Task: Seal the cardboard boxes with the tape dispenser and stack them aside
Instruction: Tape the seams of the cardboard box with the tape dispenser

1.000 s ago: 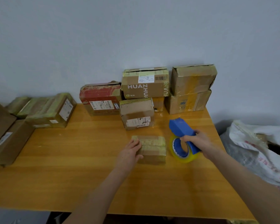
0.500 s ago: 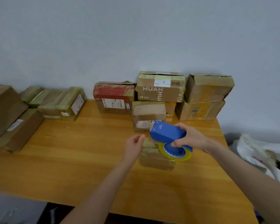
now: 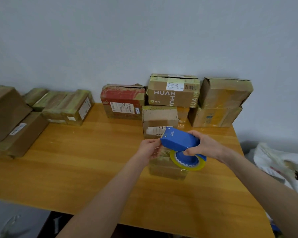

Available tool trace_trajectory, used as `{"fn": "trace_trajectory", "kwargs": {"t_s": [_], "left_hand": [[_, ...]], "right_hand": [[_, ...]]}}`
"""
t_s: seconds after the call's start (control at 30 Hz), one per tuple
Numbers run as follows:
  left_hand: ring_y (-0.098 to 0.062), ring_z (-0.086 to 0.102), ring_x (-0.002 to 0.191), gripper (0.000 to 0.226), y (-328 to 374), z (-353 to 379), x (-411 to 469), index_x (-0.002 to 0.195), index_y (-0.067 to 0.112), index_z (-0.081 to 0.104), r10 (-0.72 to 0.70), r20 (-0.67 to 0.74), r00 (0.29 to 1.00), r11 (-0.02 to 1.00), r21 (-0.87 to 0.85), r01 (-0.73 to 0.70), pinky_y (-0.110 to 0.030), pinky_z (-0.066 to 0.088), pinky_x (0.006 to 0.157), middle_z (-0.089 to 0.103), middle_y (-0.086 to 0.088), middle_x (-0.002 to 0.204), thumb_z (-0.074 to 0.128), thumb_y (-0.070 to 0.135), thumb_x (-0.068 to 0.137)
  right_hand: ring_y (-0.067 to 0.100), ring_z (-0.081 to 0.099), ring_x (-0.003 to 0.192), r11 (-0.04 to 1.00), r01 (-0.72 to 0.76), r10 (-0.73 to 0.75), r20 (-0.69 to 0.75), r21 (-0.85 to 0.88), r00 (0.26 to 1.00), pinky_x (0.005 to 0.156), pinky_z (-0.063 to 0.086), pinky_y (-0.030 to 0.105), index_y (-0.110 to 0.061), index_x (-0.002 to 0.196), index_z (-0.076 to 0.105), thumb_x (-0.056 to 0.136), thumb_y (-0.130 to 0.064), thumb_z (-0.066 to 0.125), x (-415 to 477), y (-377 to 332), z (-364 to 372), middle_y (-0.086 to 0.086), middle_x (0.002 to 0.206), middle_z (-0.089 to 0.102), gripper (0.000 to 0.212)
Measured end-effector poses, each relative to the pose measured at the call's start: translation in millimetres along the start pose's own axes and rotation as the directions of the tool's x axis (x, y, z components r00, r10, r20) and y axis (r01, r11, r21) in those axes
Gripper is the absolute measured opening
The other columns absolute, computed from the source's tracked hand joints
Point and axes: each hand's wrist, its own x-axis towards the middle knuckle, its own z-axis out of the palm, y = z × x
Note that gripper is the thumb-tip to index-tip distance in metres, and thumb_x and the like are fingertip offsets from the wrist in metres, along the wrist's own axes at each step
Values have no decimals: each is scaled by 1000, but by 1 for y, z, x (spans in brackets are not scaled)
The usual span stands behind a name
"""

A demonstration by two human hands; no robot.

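- The small cardboard box (image 3: 167, 169) lies on the bench (image 3: 93, 160) directly under both hands. Yellowish tape already shows on its top, so sealing of this one seems to be at its start or being redone. It is not yet stacked aside.
- The right hand (image 3: 208, 146) has its grip wrapped round the blue tape dispenser (image 3: 179, 139), held just above the box, with the yellow tape roll (image 3: 187, 162) hanging below.
- The left hand (image 3: 149, 149) has a narrow grip, its fingertips pinching at the dispenser's front end (probably on the free tape end, which is too thin to see).
- Along the wall stand taped boxes: a red box (image 3: 123, 100), the HUAN box (image 3: 172, 94) on top of others, and a two-high stack (image 3: 225, 92). More lie at the left (image 3: 67, 107).
- Every box is closed, so contents are hidden. How many still need tape cannot be told.
- A white sack (image 3: 279, 162) sits beyond the bench's right edge, its contents unclear.
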Motion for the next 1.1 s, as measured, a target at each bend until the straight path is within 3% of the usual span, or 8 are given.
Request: {"fn": "trace_trajectory", "kwargs": {"t_s": [0.17,0.27,0.37,0.5,0.57,0.77,1.0,1.1], "left_hand": [[-15,54,71,33,-1,-5,2,92,13,68,-77,-32,997,993,-93,73,-27,46,59,72,-1,87,44,33,101],[-15,49,73,31,1,-9,2,90,15,70,-60,-69,996,998,-13,60,-27,45,60,70,1,92,55,41,93],[-11,45,66,16,1,-12,4,92,14,69,29,-94,995,988,153,-15,-22,46,56,67,2,86,68,29,87],[-10,47,62,8,-1,-13,8,91,9,69,96,-153,984,979,193,-65,-20,43,52,66,-1,79,66,16,90],[-10,48,63,5,-1,-15,9,87,11,68,126,-186,974,973,215,-85,-20,43,51,66,-1,79,66,15,90],[-9,49,63,6,-7,-19,13,93,10,68,129,-238,963,966,248,-68,-21,42,50,64,0,79,64,13,90],[-10,46,61,13,-10,-54,15,84,11,71,140,-283,949,974,214,-79,-21,41,49,65,-3,82,71,24,86],[-10,46,61,11,-16,-55,14,81,12,70,109,-292,950,976,213,-47,-21,41,48,63,-2,79,71,22,87]], "right_hand": [[13,62,96,1000,2,-2,4,-11,1000,68,49,17,-24,122,51,74,-8,79,3,2,-1,0,110,59,59],[13,62,96,1000,7,-7,0,-26,1000,68,49,18,-25,122,51,73,-10,80,6,4,0,-1,109,59,59],[11,61,96,998,24,-23,14,-65,1000,69,49,19,-28,122,50,73,-15,82,7,4,-1,-4,109,58,60],[9,61,95,985,61,-56,35,-158,998,70,49,18,-34,123,48,59,-36,80,3,5,-1,-8,109,57,71],[9,61,93,977,69,-71,-2,-199,997,68,48,18,-35,122,46,58,-39,77,4,4,2,-10,107,57,71],[15,59,97,922,104,-111,1,-373,994,84,56,40,-42,122,43,65,-40,77,10,-7,1,-8,109,57,66],[14,57,96,875,71,-90,-17,-478,996,83,53,35,-44,120,42,52,-53,69,4,-18,-18,-11,105,57,73],[16,57,98,857,61,-78,-12,-511,997,85,54,39,-40,129,44,57,-52,72,4,-20,-16,-10,108,57,78]]}}
